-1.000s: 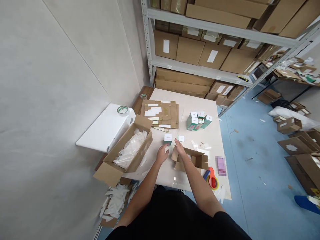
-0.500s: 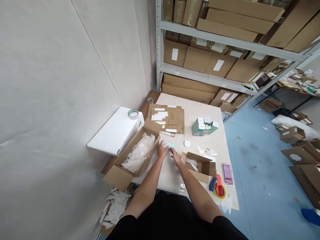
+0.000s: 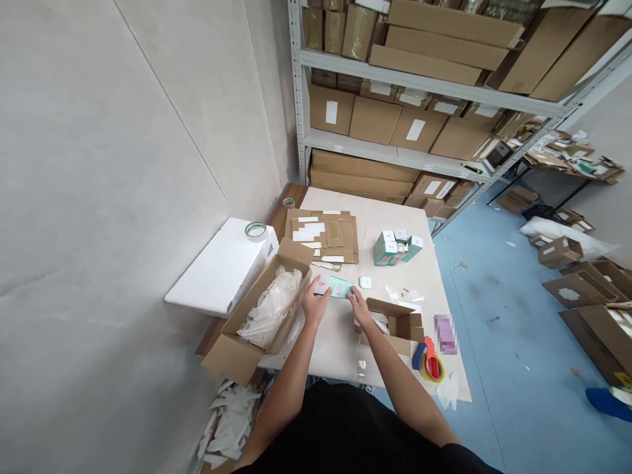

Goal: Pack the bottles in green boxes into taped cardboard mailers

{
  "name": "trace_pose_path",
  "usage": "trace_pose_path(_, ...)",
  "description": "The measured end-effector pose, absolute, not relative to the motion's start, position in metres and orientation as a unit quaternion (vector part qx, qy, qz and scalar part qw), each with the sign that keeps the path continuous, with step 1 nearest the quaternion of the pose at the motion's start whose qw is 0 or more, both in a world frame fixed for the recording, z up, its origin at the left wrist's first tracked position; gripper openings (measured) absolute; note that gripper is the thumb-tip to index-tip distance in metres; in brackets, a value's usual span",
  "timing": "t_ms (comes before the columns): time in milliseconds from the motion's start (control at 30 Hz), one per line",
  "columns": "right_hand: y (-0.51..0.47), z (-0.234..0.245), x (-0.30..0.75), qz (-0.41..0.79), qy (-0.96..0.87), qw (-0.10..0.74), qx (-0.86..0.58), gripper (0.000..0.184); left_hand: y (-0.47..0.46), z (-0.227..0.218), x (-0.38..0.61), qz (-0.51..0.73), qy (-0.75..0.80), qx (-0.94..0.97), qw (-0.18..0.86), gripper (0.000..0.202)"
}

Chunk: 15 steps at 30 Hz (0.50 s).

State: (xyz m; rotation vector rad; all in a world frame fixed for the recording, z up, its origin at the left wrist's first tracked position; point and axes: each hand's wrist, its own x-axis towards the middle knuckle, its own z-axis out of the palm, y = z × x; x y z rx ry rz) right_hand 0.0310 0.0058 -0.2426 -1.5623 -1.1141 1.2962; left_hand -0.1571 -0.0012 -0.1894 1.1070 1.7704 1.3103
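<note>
Between my two hands is a small white and green carton (image 3: pixel 336 286), held level above the table. My left hand (image 3: pixel 316 301) grips its white end, and my right hand (image 3: pixel 358 304) has the green end between thumb and fingers. Beyond it lies a small white and green square piece (image 3: pixel 365 282). A group of similar green and white cartons (image 3: pixel 396 248) stands at the back right. Just right of my right hand sits an open cardboard box (image 3: pixel 409 325) with plastic inside. To the left, a longer open box (image 3: pixel 296 253) holds crumpled clear plastic (image 3: pixel 274 306).
Flattened cardboard (image 3: pixel 340 237) lies at the back of the table (image 3: pixel 320 345). A tape dispenser (image 3: pixel 429 361) is at the front right, near a blurred purple item (image 3: pixel 446 334). A tape roll (image 3: pixel 255 230) rests on a white foam block (image 3: pixel 212 263). Shelving (image 3: pixel 358 143) with cartons stands behind.
My hands have moved apart, and more of the carton shows between them. My right hand now holds its green end. The whole view has shifted slightly.
</note>
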Motion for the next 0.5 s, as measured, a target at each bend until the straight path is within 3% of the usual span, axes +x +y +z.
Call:
trace_pose_path(200, -0.029, -0.198, 0.09, 0.499, -0.392, 0.501, -0.588, 0.069, -0.006, -0.189, -0.133, 0.534, 0.579, 0.378, 0.487, 0.057)
trace_pose_path(367, -0.075, -0.179, 0.145, 0.432, -0.355, 0.527, -0.64, 0.069, -0.016, -0.201, -0.079, 0.378, 0.55, 0.505, 0.547, 0.045)
trace_pose_path(500, -0.1, -0.189, 0.178, 0.364, -0.355, 0.493, -0.705, 0.068, -0.03, -0.21, -0.036, 0.264, 0.567, 0.544, 0.559, 0.054)
